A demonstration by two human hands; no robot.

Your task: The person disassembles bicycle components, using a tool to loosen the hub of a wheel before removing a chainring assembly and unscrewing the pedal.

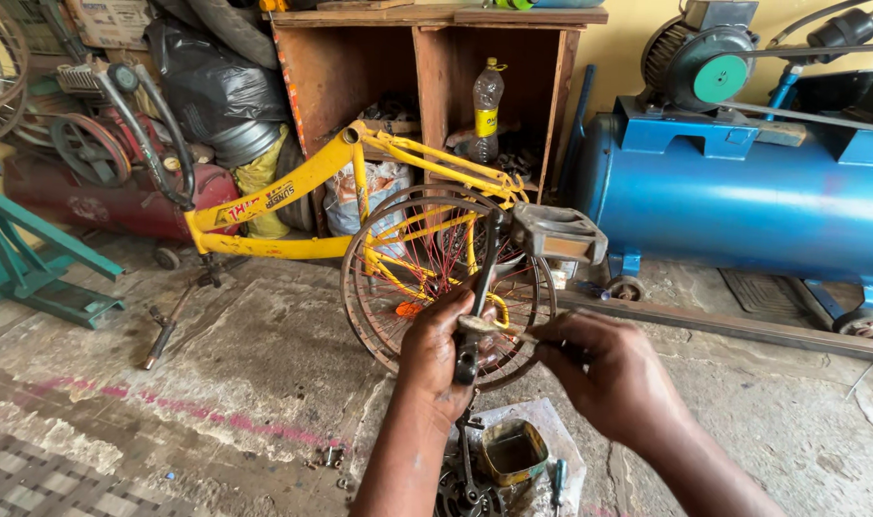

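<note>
- Left hand (pixel 436 349) closed around black crank arm (pixel 480 287), held upright before rusty wheel (pixel 446 278); grey pedal (pixel 559 233) at its top.
- Right hand (pixel 604 369) pinched on small metal piece (pixel 499 327) at the crank.
- Square tin (pixel 513 450) below on plastic sheet (pixel 551 421), dark inside; contents unclear.
- Wooden shelf (pixel 436 57) behind yellow bicycle frame (pixel 293 191): plastic bottle (pixel 487 107), nearly empty.

Both hands (pixel 436 349) bare — no gloves, no sleeves, forearms w/ grease smudges.
</note>
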